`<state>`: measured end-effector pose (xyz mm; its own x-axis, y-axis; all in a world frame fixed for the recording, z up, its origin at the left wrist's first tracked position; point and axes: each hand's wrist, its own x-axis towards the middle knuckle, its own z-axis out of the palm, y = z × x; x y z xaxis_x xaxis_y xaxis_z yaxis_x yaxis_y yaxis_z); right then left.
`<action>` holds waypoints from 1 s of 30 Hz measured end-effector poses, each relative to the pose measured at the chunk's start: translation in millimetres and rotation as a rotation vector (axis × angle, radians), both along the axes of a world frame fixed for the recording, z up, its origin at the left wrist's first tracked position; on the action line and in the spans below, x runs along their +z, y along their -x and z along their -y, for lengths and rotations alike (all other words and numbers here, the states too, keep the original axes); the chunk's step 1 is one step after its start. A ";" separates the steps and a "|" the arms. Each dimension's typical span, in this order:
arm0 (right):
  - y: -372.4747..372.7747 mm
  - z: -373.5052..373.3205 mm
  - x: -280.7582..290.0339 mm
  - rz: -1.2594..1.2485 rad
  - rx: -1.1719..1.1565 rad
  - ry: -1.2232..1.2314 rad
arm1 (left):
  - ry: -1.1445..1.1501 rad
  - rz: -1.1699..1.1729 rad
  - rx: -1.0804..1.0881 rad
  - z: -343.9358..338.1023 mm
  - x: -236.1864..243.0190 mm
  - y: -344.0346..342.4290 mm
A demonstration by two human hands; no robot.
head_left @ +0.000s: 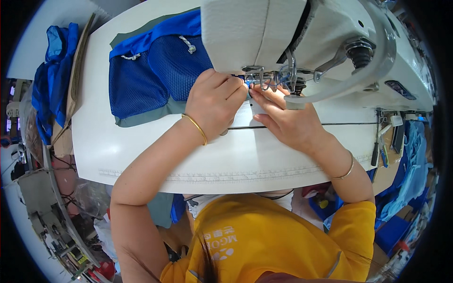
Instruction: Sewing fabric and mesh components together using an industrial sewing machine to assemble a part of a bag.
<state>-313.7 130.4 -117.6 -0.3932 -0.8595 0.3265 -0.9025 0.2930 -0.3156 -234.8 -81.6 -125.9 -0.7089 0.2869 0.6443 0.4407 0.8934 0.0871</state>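
A white sewing machine [250, 33] stands over the far right of the white table. Close to its needle area, my left hand [217, 96] pinches the edge of a blue mesh fabric piece [134, 89]. This piece has two mesh pockets with white cord loops and a grey-green backing, and it lies flat to the left of the machine head. My right hand [288, 113] is at the presser foot area, its thumb and fingers apart and resting on the table and cloth edge. Machine parts partly cover its fingertips.
A ruler strip [217, 177] runs along the table's [108, 155] near edge. Blue fabric pieces [56, 70] hang over cardboard at the left. Small tools [376, 152] lie at the table's right side, beside light-blue cloth [408, 165]. A clear hose [349, 92] curves in front of the machine.
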 end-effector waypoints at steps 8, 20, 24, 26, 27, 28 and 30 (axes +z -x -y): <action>2.5 1.5 -1.4 -0.008 0.052 0.146 | 0.030 0.078 0.036 -4.8 -1.1 -3.8; 0.2 -1.4 -10.4 -0.068 0.057 0.140 | 0.028 0.058 0.054 -1.7 -2.3 0.0; 0.1 0.7 -3.2 -0.133 0.053 0.138 | 0.086 0.027 0.048 8.2 13.2 0.5; 1.4 -0.2 -4.0 -0.138 0.089 0.133 | -0.150 0.335 0.084 23.7 37.2 -2.4; 0.9 -0.1 -1.8 -0.137 0.083 0.139 | -0.106 0.299 0.081 35.0 52.8 -0.1; 1.2 0.2 0.9 -0.127 0.090 0.132 | -0.061 0.264 0.077 46.1 65.1 6.1; 0.8 -0.5 2.8 -0.114 0.093 0.130 | -0.027 0.311 0.040 58.2 70.7 12.8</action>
